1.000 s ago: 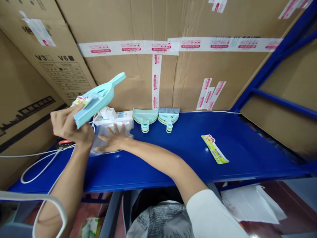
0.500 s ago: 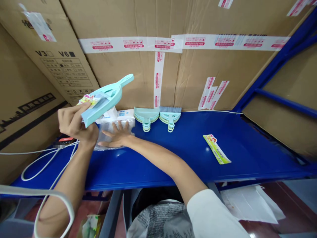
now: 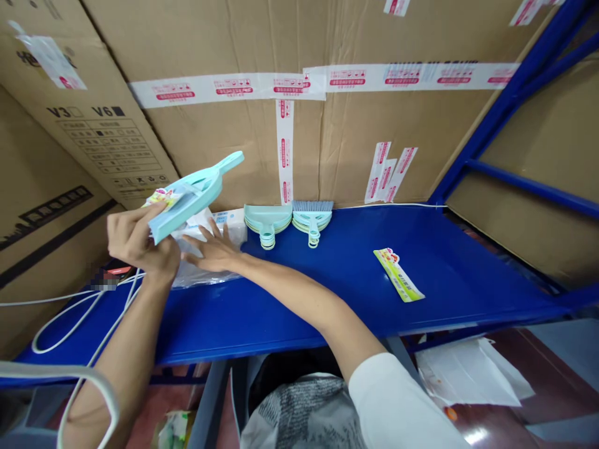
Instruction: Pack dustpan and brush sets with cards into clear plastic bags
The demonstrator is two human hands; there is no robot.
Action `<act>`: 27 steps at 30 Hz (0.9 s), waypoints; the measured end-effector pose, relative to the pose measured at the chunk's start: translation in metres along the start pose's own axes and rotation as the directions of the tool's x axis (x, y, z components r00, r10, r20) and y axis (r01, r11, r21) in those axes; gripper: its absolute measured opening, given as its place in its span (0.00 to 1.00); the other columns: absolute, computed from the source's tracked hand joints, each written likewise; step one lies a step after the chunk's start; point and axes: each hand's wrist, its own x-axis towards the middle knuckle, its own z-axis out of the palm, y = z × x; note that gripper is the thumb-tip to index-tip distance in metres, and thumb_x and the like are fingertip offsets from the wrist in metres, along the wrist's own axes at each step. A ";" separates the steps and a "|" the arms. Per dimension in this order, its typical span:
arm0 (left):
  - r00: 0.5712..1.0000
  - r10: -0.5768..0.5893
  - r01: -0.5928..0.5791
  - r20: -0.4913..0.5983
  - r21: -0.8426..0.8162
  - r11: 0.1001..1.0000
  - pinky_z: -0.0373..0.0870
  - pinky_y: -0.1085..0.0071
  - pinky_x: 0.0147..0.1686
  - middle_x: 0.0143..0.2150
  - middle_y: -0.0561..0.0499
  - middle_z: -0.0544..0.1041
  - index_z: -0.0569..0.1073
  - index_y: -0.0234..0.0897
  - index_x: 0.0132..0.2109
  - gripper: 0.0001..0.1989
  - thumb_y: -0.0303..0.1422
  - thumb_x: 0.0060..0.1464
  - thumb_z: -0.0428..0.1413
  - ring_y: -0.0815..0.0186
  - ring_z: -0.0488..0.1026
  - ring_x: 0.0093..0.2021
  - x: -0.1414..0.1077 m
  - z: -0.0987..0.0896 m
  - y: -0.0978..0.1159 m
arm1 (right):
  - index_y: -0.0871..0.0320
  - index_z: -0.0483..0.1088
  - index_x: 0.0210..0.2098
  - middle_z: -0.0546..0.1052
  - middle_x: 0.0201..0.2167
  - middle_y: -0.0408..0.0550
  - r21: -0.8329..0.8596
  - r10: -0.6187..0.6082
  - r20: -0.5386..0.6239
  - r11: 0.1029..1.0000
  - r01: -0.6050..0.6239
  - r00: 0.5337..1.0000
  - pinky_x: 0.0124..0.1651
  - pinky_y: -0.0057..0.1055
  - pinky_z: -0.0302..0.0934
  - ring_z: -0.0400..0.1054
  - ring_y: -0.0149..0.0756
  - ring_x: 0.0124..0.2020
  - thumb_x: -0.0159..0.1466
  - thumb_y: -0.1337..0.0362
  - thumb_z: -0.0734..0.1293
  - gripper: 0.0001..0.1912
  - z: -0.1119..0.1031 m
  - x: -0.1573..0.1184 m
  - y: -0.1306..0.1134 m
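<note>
My left hand (image 3: 140,240) is closed on a light-blue dustpan (image 3: 199,202), raised above the left part of the table with its handle pointing up and right. A colourful label card (image 3: 163,198) and part of a brush show against the dustpan, near my fingers. My right hand (image 3: 213,249) is open, fingers spread, over clear plastic bags (image 3: 201,277) beside a white box (image 3: 234,223). I cannot tell how firmly it touches them. To the right of the box lie a stack of dustpans (image 3: 267,221) and a stack of brushes (image 3: 312,218).
A yellow-green label card (image 3: 399,274) lies on the blue table (image 3: 327,318). White cables (image 3: 70,340) loop across the left end. Cardboard (image 3: 224,137) walls the back, with a blue metal frame (image 3: 496,112) at right. A white bag (image 3: 472,371) is below the table.
The whole view has shifted a little. My right hand's fingers have lifted slightly and moved nearer the dustpan. My left hand still holds the dustpan, which is slightly lower in view.
</note>
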 end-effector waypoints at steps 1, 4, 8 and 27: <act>1.000 -0.005 0.005 0.011 0.010 1.000 0.67 0.55 0.46 0.40 0.40 0.83 0.84 0.34 0.44 0.18 0.42 0.69 0.54 0.57 0.74 0.41 0.000 0.000 0.001 | 0.50 0.59 0.77 0.54 0.80 0.58 -0.009 -0.012 -0.031 1.000 0.012 0.999 0.78 0.68 0.33 0.37 0.64 0.81 0.76 0.39 0.57 0.37 -0.005 0.002 0.000; 0.998 -0.040 0.038 0.043 0.053 0.998 0.68 0.54 0.47 0.41 0.40 0.83 0.84 0.34 0.46 0.20 0.43 0.70 0.52 0.57 0.75 0.41 0.002 0.001 0.005 | 0.57 0.66 0.71 0.60 0.77 0.61 0.000 -0.024 -0.115 1.000 0.024 0.993 0.77 0.58 0.45 0.48 0.57 0.79 0.79 0.48 0.59 0.29 -0.025 0.003 -0.003; 1.000 -0.020 0.020 0.016 0.040 0.999 0.68 0.53 0.47 0.40 0.39 0.83 0.83 0.34 0.46 0.20 0.43 0.71 0.51 0.57 0.75 0.41 0.004 0.000 0.009 | 0.63 0.77 0.55 0.78 0.60 0.65 -0.028 -0.016 -0.018 0.999 0.016 1.000 0.60 0.45 0.67 0.73 0.53 0.61 0.76 0.66 0.58 0.18 -0.071 -0.034 -0.018; 0.638 0.664 -0.556 0.390 -0.362 0.748 0.82 0.60 0.45 0.59 0.44 0.84 0.70 0.50 0.72 0.30 0.26 0.67 0.61 0.51 0.83 0.56 -0.019 -0.026 0.092 | 0.53 0.75 0.56 0.84 0.38 0.43 0.144 0.272 -0.181 0.958 -0.249 0.945 0.42 0.34 0.65 0.78 0.39 0.40 0.65 0.56 0.77 0.21 -0.187 -0.192 -0.025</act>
